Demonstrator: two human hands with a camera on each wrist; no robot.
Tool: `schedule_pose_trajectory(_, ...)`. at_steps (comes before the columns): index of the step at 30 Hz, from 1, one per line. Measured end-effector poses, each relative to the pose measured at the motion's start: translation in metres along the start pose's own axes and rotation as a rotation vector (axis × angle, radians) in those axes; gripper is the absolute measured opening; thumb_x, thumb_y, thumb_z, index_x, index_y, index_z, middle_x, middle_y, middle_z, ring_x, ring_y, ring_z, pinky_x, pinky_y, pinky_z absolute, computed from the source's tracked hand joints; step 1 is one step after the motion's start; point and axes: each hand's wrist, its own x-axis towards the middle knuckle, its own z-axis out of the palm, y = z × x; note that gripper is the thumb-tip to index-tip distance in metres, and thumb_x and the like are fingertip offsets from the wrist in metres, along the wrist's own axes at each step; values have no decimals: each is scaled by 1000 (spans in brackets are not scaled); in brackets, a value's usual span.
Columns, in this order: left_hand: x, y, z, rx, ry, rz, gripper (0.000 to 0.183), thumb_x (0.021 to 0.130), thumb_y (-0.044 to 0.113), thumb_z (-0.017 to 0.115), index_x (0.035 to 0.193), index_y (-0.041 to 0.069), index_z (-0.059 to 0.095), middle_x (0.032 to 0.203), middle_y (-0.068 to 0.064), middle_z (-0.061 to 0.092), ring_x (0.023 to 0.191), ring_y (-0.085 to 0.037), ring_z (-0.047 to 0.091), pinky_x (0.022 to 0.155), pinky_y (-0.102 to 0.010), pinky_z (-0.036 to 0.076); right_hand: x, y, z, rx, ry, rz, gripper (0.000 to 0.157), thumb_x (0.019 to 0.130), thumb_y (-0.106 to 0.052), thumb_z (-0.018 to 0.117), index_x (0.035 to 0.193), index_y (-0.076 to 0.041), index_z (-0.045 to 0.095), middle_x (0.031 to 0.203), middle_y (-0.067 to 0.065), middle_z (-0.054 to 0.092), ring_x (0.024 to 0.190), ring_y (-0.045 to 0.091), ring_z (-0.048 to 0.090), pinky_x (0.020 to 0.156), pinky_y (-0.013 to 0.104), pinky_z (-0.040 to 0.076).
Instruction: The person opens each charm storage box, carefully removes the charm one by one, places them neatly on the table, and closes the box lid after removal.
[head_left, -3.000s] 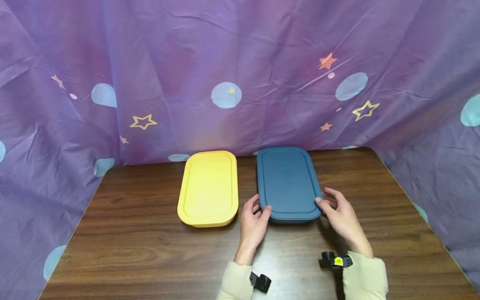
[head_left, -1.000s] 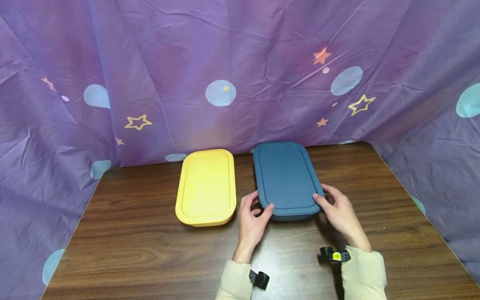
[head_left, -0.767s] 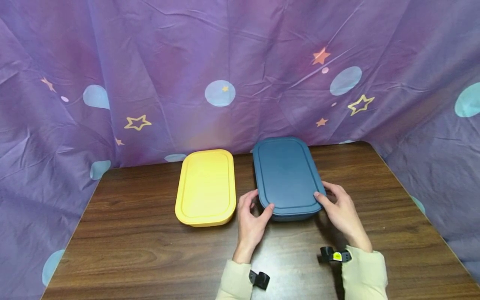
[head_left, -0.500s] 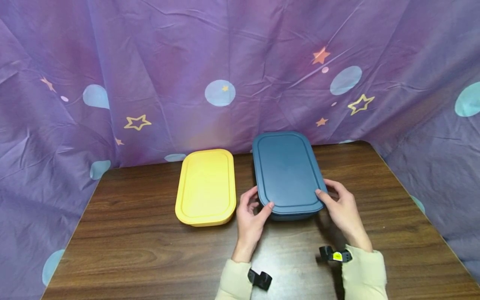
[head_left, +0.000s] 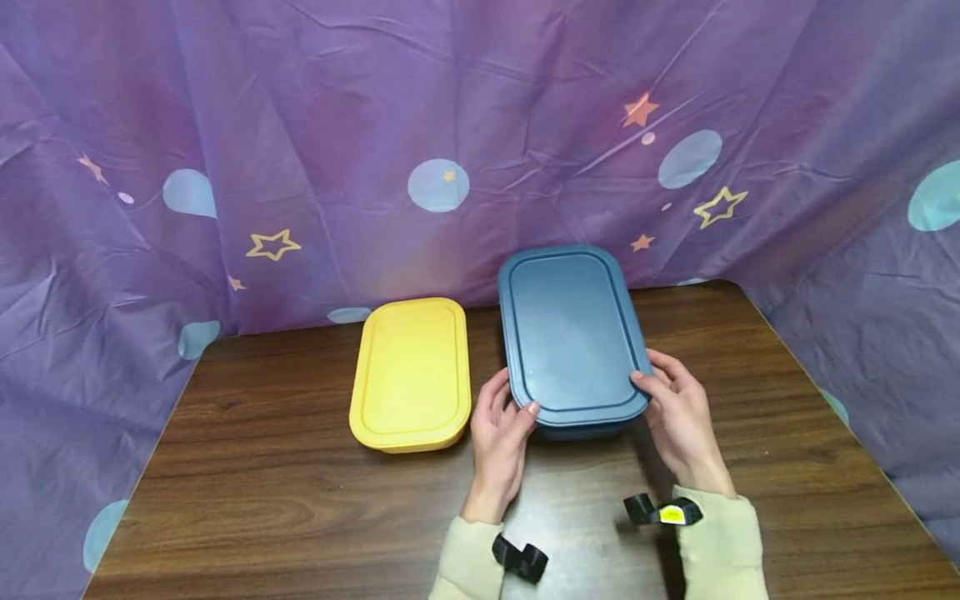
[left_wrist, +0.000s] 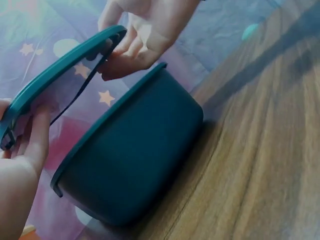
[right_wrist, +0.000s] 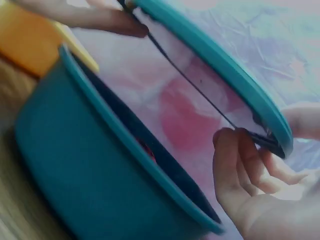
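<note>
A blue lid [head_left: 573, 333] is raised off its deep blue box [head_left: 581, 432], with a wide gap between them in both wrist views. My left hand [head_left: 498, 442] pinches the lid's near left corner, thumb on top and fingers beneath. At the near right corner my right hand [head_left: 682, 412] grips it the same way. The box [left_wrist: 135, 145] stands upright on the table. Through the gap in the right wrist view, a small red thing [right_wrist: 145, 149] shows inside the box; most of the inside is hidden.
A yellow lidded box [head_left: 412, 375] stands to the left of the blue one. Both are on a brown wooden table [head_left: 285, 500]. A purple curtain [head_left: 337, 150] with stars and dots hangs behind the table and along its sides.
Both hands have raised the blue lid up off its box; it was down on the box three seconds ago. The yellow box has stayed in place.
</note>
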Motion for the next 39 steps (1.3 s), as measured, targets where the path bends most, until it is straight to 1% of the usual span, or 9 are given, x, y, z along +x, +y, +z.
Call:
schedule_pose_trajectory(3,-1,4,-1,-64,-7,-46,64,83,-14,56,141,-3,33,142,-19,40,103,-15,59,74,-20,56,0,2,2,100,-35,22,25,93,4,55,115,-7,53,95,-2,67,81,6,64,72,19,53)
schedule_pose_trajectory(6,-1,7,-2,-95,-14,-69,65,84,-15,54,143,-2,31,145,-19,38,103,-16,58,76,-22,57,1,4,2,217,-106,52,22,96,4,49,114,-7,54,100,1,64,86,9,63,74,21,54)
schedule_pose_trajectory(11,0,7,-2,-108,-25,-86,65,84,-15,54,143,-2,31,146,-20,38,104,-16,58,78,-24,57,1,4,-4,455,-251,135,29,101,3,34,122,-4,53,122,7,61,109,15,60,90,27,52)
schedule_pose_trajectory(15,0,6,-1,-109,-39,-87,65,84,-14,55,143,-2,31,144,-19,39,104,-16,58,78,-24,57,1,4,-8,572,-269,212,31,102,0,31,126,-5,49,132,7,58,120,16,57,99,30,48)
schedule_pose_trajectory(18,0,6,-1,-94,-37,-81,64,83,-14,56,142,-2,33,142,-18,41,104,-15,58,78,-22,57,2,4,-10,607,-263,230,30,102,0,32,126,-6,48,133,7,58,121,17,57,100,30,48)
schedule_pose_trajectory(25,1,5,-1,-40,0,-61,62,81,-14,58,138,-6,38,127,-14,50,103,-15,58,83,-21,55,5,8,-11,659,-288,192,30,102,1,29,124,-1,50,126,12,62,113,20,61,95,32,51)
schedule_pose_trajectory(33,2,6,-2,2,14,-61,59,80,-11,63,136,-6,43,113,-8,54,89,-12,59,74,-21,55,3,5,-10,646,-264,182,28,102,0,32,119,-3,53,118,11,65,103,20,65,87,31,53)
schedule_pose_trajectory(36,2,6,-2,50,18,-55,57,81,-9,63,135,-6,44,113,-8,54,90,-12,59,75,-21,55,3,4,-11,641,-264,174,28,102,0,32,121,-3,53,120,11,65,105,19,64,89,30,52)
schedule_pose_trajectory(39,1,5,-2,141,43,-41,52,83,-6,64,133,-6,48,112,-8,56,94,-12,59,79,-20,54,3,4,-13,645,-286,155,30,102,0,30,123,-2,52,121,11,64,106,20,64,90,31,52)
